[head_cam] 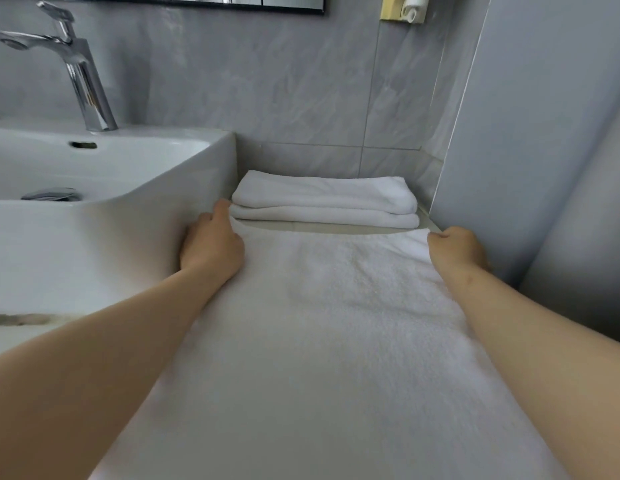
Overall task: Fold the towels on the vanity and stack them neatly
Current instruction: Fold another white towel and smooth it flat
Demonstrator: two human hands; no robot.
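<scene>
A long white towel [329, 334] lies spread flat on the vanity, running from the near edge toward the wall. My left hand [211, 242] grips its far left corner, fingers curled over the edge next to the basin. My right hand [457, 249] grips the far right corner with curled fingers, close to the side wall. Beyond the towel's far edge, two folded white towels [322, 199] sit stacked against the tiled back wall.
A white basin [104, 174] with a chrome faucet [83, 74] stands directly left of the towel. A grey side wall [530, 133] closes in on the right. A strip of bare countertop [336, 227] shows between the spread towel and the stack.
</scene>
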